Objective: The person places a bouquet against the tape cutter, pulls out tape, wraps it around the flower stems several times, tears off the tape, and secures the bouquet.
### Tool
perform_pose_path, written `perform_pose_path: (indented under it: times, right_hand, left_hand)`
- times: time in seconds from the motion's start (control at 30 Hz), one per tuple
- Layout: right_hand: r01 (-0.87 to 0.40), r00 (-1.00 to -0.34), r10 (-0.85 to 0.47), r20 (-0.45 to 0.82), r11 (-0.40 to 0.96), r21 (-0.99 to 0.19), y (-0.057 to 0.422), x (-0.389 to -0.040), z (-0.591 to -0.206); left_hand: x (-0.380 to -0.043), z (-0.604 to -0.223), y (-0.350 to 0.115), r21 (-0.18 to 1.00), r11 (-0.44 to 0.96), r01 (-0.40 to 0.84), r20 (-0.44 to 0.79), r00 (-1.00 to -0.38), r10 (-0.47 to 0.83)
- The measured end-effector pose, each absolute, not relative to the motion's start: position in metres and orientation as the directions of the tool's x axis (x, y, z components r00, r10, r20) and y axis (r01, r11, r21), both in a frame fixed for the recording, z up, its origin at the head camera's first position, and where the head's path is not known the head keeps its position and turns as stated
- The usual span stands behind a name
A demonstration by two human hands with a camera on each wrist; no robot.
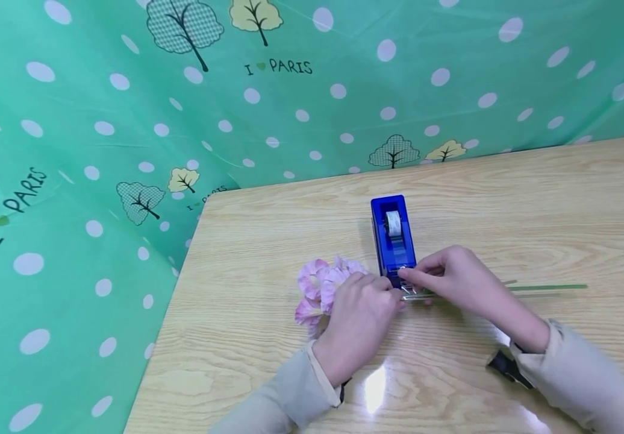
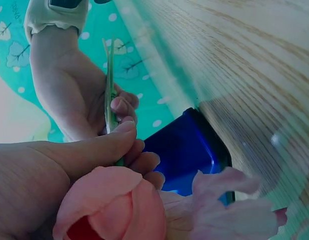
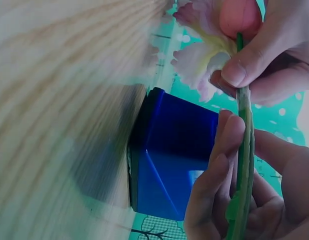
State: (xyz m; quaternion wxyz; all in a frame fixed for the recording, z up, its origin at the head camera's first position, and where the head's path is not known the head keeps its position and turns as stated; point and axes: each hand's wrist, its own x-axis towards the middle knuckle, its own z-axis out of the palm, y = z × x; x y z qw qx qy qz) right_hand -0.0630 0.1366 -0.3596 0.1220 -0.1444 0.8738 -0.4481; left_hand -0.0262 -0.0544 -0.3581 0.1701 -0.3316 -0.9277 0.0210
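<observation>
Pale pink artificial flowers [image 1: 323, 286] lie left of my left hand [image 1: 363, 313]. The left wrist view shows a coral rose-like bloom [image 2: 112, 205] close up, beside the hand. My left thumb and fingers pinch the green stems [image 3: 243, 120] just below the blooms. My right hand [image 1: 461, 277] has its fingers and thumb around the same stems, farther down. A shiny clear bit, perhaps tape [image 1: 411, 291], shows between the hands. Just beyond them stands a blue tape dispenser [image 1: 395, 202], its front end close to the right fingertips.
A tape roll [image 1: 393, 223] sits inside the dispenser. The stems' loose green end [image 1: 556, 287] sticks out right past the right wrist. A black strap piece [image 1: 507, 366] is by the right sleeve. The wooden table [image 1: 268, 229] meets a green dotted cloth [image 1: 290, 144] behind and at left.
</observation>
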Motion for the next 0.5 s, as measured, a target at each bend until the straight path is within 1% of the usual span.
perform_pose_path:
  times: [0.1,0.23,0.5]
  right_hand:
    - [-0.171,-0.933,-0.355,-0.051,0.566,-0.806,0.1354,-0.0631,-0.3607]
    - [-0.195,-0.938,-0.347,-0.020,0.572,-0.797,0.1347,-0.0631,-0.3633]
    - [-0.206,-0.943,-0.332,0.006,0.569,-0.796,0.1348,-0.0624,-0.3646]
  left_hand:
    - [-0.0273,-0.3587,-0.0548,-0.147,0.769,0.622,0.312,-0.709,0.633]
    - [-0.0283,-0.3573,-0.0558,-0.132,0.758,0.639,0.292,-0.706,0.645]
    - [-0.0291,-0.3554,-0.0543,-0.104,0.768,0.632,0.224,-0.737,0.638]
